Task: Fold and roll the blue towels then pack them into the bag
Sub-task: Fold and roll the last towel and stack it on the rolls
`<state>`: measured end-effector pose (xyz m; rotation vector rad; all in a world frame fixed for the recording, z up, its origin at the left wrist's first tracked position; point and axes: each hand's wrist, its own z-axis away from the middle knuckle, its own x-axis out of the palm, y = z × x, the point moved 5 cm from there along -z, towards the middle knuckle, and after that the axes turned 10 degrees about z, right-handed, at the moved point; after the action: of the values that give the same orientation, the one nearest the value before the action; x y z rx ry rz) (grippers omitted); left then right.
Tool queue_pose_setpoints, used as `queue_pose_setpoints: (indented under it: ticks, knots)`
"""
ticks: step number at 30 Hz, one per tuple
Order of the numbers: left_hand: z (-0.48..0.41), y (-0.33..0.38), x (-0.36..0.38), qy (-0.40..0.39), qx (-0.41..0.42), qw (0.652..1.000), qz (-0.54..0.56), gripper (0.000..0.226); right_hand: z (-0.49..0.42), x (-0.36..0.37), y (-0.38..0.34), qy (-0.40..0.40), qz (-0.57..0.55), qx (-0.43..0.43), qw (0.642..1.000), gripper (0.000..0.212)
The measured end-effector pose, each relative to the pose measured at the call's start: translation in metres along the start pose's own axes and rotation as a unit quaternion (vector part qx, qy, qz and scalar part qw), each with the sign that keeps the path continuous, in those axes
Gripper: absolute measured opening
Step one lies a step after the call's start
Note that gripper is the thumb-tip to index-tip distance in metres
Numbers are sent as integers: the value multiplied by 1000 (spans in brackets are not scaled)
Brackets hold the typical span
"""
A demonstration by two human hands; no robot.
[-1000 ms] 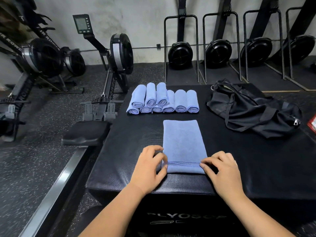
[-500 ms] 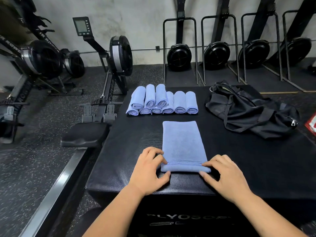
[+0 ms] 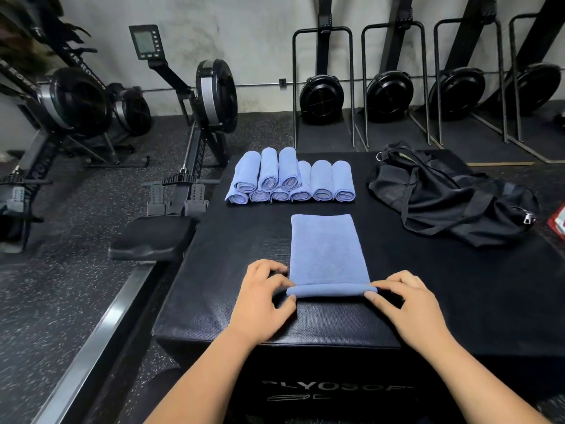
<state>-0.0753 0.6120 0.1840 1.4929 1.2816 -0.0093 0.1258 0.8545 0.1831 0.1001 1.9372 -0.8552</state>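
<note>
A folded blue towel point(image 3: 325, 249) lies lengthwise on the black plyo box point(image 3: 214, 270), its near end turned over into a thin roll. My left hand point(image 3: 263, 298) pinches the left end of that roll with thumb and fingers. My right hand point(image 3: 406, 301) pinches the right end the same way. Several rolled blue towels point(image 3: 290, 182) are stacked in two layers at the far side of the box. The black bag point(image 3: 452, 194) lies slumped at the far right of the box, its zipper pull near the right edge.
A rowing machine point(image 3: 195, 123) with a padded seat point(image 3: 153, 237) stands close against the box's left side. More rowers stand upright along the back wall point(image 3: 388, 90). Something red point(image 3: 558, 221) pokes in at the right edge.
The near edge of the towel has been rolled over away from me into a thin tube. Both hands have shifted slightly forward with it.
</note>
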Motion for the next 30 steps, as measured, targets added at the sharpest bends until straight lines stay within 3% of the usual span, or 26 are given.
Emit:
queue_pose_setpoints:
  ticks: [4, 9, 16, 21, 25, 30]
  knots:
    - [-1, -5, 0, 6, -15, 1000, 10, 10, -5, 7, 5, -7, 14, 20, 1000, 26]
    - [-5, -14, 2, 14, -43, 999, 19, 21, -11, 13, 7, -28, 10, 55, 998, 13]
    - [-5, -9, 0, 60, -48, 997, -20, 19, -8, 13, -7, 43, 13, 121, 992, 19]
    - [-2, 5, 2, 53, 43, 995, -71, 4, 0, 12, -13, 74, -7, 77, 994, 12]
    - [-1, 3, 2, 67, 46, 992, -99, 8, 2, 15, -14, 92, 67, 61, 992, 6]
    - [1, 4, 5, 52, 41, 992, -108, 22, 2, 18, -19, 107, 139, 35, 984, 16]
